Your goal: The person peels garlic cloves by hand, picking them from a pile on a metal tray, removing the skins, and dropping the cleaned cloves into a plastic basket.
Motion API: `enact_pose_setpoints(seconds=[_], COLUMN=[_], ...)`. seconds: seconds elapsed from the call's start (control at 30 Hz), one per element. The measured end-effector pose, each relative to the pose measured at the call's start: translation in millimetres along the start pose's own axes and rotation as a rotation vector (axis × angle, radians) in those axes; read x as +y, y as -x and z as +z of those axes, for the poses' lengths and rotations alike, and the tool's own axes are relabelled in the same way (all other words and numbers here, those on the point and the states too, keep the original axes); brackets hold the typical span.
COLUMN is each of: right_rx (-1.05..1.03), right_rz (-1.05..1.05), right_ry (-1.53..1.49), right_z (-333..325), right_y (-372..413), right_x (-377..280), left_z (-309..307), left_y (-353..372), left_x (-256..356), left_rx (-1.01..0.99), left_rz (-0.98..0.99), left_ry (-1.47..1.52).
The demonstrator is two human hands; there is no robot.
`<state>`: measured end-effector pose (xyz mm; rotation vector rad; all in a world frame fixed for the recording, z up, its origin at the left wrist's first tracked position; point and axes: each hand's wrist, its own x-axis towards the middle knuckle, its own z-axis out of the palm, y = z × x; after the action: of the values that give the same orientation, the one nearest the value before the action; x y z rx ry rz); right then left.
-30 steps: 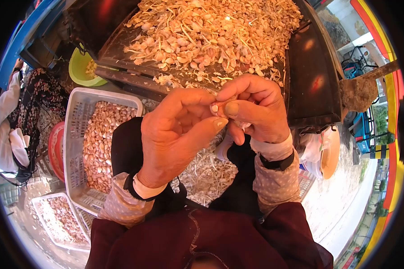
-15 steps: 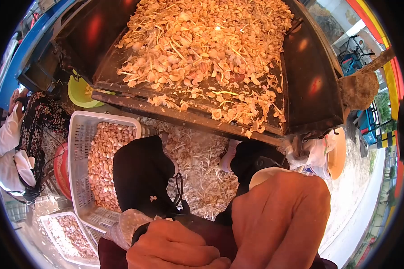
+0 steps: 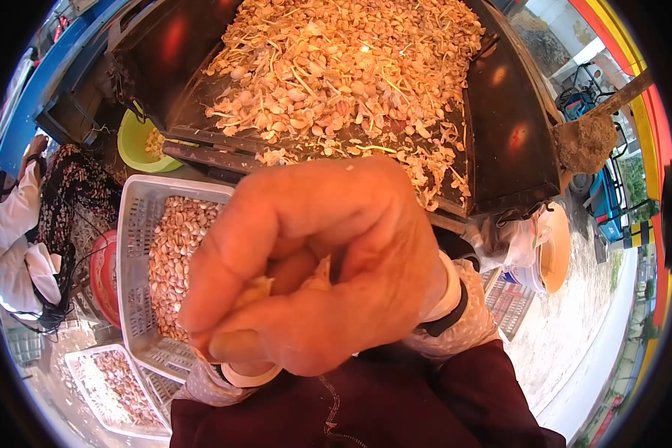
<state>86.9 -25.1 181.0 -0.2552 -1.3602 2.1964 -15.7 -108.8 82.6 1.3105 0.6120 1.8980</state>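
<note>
My right hand [image 3: 351, 231] is raised close to the camera, its fingers curled round with the thumb against them. Between the fingers and palm show the pointed tips of garlic cloves [image 3: 318, 275]. Most of my left hand [image 3: 248, 367] is hidden behind and below the right one; only a bit near its wrist shows, and its fingers are out of sight. Beyond the hands, a heap of garlic cloves and loose skins [image 3: 336, 82] lies on a dark tray-like surface [image 3: 493, 149] with raised sides.
A grey plastic basket [image 3: 138, 299] of garlic cloves stands left, with a smaller white basket [image 3: 119, 388] below it. A green basin [image 3: 132, 149] sits behind. At right are an orange-rimmed bucket [image 3: 556, 250] and a plastic bag [image 3: 500, 243]. A person's white sleeve [image 3: 15, 216] shows far left.
My right hand has risen from the lap up and left, and now covers the left hand. Both legs are now mostly hidden. The view has shifted slightly.
</note>
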Motion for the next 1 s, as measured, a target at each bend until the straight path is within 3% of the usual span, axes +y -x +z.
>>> enact_pose_setpoints(seconds=[0.07,0.1,0.13,0.2,0.23,0.3,0.33,0.37,0.4,0.43,0.47,0.53,0.6,0.63,0.7,0.83,0.9,0.93,1.0], right_rx=[-0.181,-0.17,-0.154,-0.383,-0.373,-0.203,-0.142,-0.162,-0.081,0.129,0.287,0.619,0.749,0.747,0.662,0.569,0.499,0.499,0.53], right_rz=[-0.216,-0.425,-0.633,-0.287,-0.284,-0.676,-0.625,-0.52,-0.309,0.015,-0.136,-0.152,-0.048,-0.045,0.035,0.099,0.229,0.231,0.342], right_ry=[0.319,0.534,0.749,1.08,1.083,0.947,1.046,0.868,0.924,0.608,0.739,0.656,0.845,0.841,1.41,1.669,1.762,1.761,1.115], right_z=[11,19,24,22,15,-5,-22,-47,-71,-91,-129,-201,-242,-260,-290,-304,-304,-296,-283], right_y=[-34,-55,-68,-64,-61,-49,-41,-39,-30,-22,-22,-18,-21,-26,-37,-48,-48,-45,-32], right_x=[38,78,112,129,132,121,103,80,54,36,33,25,24,36,65,79,71,63,49], left_z=[-1,-3,-11,-21,-28,-41,-31,-19,-36,-53,-52,-43,-33,-27,-24,-35,-39,-38,-33], left_y=[-2,1,7,8,9,12,1,1,-8,-22,-33,-54,-69,-74,-75,-67,-62,-63,-64], left_x=[-23,-34,-47,-55,-60,-76,-63,-63,-69,-79,-81,-81,-91,-97,-112,-142,-150,-151,-154], left_rx=[0.326,0.493,0.533,0.511,0.503,0.535,0.573,0.601,0.593,0.584,0.584,0.501,0.504,0.503,0.513,0.577,0.54,0.54,0.488], left_rz=[-0.443,-0.669,-0.757,-0.867,-0.874,-0.775,-0.707,-0.487,-0.62,-0.756,-0.761,-0.739,-0.746,-0.751,-0.761,-0.84,-0.841,-0.842,-0.864], left_ry=[0.29,0.431,0.438,0.301,0.304,0.359,0.488,0.582,0.606,0.63,0.634,0.58,0.605,0.63,0.606,0.496,0.4,0.4,0.336])
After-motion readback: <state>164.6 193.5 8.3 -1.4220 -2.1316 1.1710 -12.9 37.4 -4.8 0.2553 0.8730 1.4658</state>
